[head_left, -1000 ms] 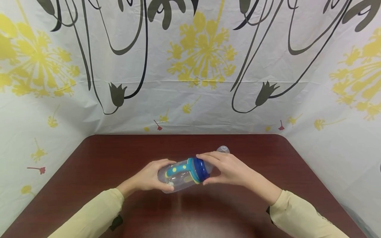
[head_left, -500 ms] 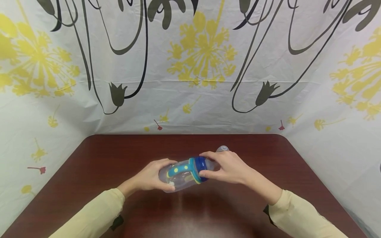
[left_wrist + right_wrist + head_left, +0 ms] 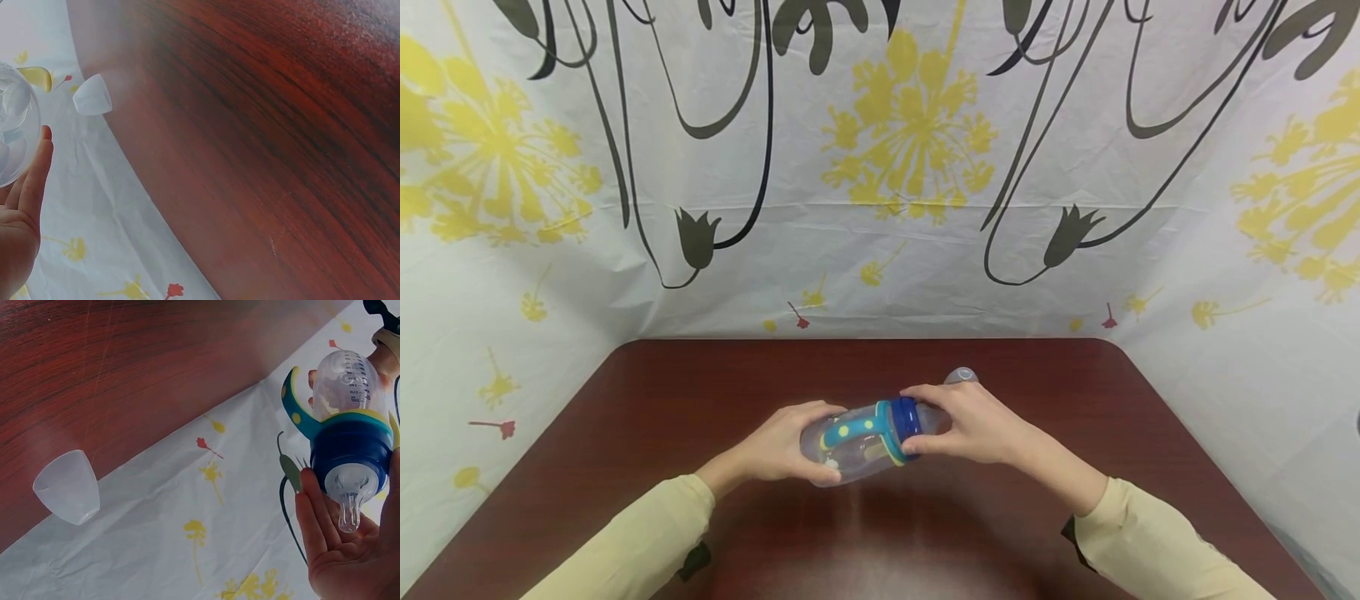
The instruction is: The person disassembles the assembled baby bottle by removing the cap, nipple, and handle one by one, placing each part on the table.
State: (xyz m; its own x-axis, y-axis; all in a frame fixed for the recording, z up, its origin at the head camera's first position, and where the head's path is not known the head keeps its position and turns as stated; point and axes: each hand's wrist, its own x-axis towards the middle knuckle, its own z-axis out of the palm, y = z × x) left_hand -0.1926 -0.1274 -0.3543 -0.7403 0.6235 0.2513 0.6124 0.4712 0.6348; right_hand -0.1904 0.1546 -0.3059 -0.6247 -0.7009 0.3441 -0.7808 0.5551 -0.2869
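Observation:
A clear baby bottle point(image 3: 853, 462) lies tilted on its side in the air above the table, its base to the left. My left hand point(image 3: 784, 442) grips the base end, thumb below and fingers above. Around the bottle is a teal handle piece point(image 3: 853, 428) with yellow dots. My right hand point(image 3: 981, 423) holds the dark blue collar point(image 3: 907, 418) between thumb and fingers. From that collar a clear nipple point(image 3: 350, 512) sticks out toward the right palm, as the right wrist view shows. In the left wrist view, only the rounded bottle base point(image 3: 19, 125) and part of the left hand show.
A translucent dome-shaped cap point(image 3: 962, 376) stands on the dark red wooden table point(image 3: 760, 367) just beyond the right hand, which partly hides it. A white cloth point(image 3: 880, 275) printed with flowers hangs behind the table and along both sides.
My right thumb and fingers have shifted their hold on the blue collar, the thumb now lying on its near side. The bottle has moved very slightly right; the left hand keeps its grip.

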